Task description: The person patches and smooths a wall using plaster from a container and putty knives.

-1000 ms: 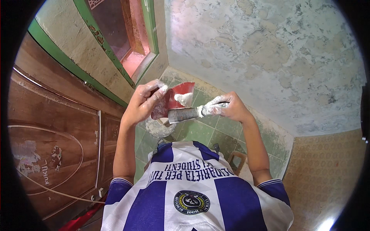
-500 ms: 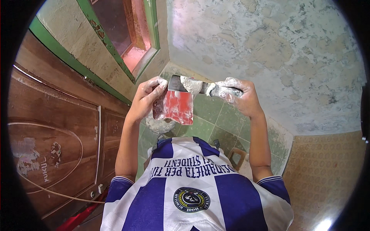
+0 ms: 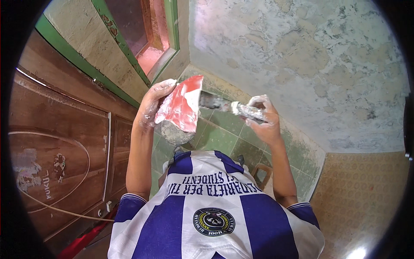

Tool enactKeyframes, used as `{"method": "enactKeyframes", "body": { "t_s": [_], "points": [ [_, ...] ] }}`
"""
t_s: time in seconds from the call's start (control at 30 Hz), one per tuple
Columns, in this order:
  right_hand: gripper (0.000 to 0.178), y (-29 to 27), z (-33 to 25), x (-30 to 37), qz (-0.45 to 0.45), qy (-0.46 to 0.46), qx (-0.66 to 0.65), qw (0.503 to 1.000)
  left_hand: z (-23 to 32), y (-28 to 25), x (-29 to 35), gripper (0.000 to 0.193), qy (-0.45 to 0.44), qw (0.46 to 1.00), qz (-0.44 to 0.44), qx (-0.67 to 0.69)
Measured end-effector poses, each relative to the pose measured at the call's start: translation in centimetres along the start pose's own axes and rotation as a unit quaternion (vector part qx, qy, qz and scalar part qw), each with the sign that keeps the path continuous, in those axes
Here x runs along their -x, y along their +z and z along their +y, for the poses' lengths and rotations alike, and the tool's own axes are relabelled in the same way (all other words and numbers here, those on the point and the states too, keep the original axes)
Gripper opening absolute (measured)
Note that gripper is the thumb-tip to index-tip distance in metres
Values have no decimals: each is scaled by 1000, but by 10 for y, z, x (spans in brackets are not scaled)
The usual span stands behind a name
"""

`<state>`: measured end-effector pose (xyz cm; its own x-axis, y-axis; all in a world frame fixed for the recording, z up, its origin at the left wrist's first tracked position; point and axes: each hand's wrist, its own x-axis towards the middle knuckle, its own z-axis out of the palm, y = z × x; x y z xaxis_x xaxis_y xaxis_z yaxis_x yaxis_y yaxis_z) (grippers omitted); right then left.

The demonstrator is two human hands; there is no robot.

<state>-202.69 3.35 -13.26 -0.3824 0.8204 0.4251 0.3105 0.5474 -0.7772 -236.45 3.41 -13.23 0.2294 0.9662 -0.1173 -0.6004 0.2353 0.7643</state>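
My left hand (image 3: 154,101) grips a red, flexible-looking scraper sheet (image 3: 182,105) smeared with white paste; its face is tilted toward me. My right hand (image 3: 264,118) is closed around the handle of a putty knife (image 3: 222,103) caked with grey-white paste. The knife points left, and its blade end lies against or behind the red sheet's right edge, so its tip is hidden. White paste coats the fingers of both hands.
A round paste-crusted container (image 3: 176,133) is below my left hand on the green tiled floor (image 3: 220,134). A patchy plastered wall (image 3: 302,64) rises ahead and right. To the left are a wooden door (image 3: 64,159) and a green-framed window (image 3: 172,26).
The red sheet has turned up and moved left, showing more of its face. The knife has shifted right and lower, its blade now partly behind the sheet.
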Motion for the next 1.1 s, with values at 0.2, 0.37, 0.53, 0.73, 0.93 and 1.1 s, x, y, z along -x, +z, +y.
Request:
{"method": "enactKeyframes", "body": {
  "t_s": [0.2, 0.37, 0.53, 0.73, 0.93, 1.1],
  "points": [
    [27, -13, -6, -2, 21, 52, -57, 997, 9, -5, 2, 19, 65, 995, 61, -54],
    [28, -18, 1, -1, -38, 130, -176, 975, 8, -2, -3, 18, 122, 977, 58, -164],
    [30, -21, -14, -24, -206, 234, -161, 936, 14, 21, 8, 15, 194, 942, 28, -271],
    [27, -21, -13, -39, -224, 240, -135, 935, 19, 39, 25, 15, 183, 877, -46, -442],
    [33, -28, -18, -53, -164, 163, -115, 966, 18, 37, 29, 13, 224, 829, -80, -507],
    [31, -32, -27, -55, -124, 106, -133, 978, 1, 29, 19, 15, 186, 899, -51, -394]
  ]
}}
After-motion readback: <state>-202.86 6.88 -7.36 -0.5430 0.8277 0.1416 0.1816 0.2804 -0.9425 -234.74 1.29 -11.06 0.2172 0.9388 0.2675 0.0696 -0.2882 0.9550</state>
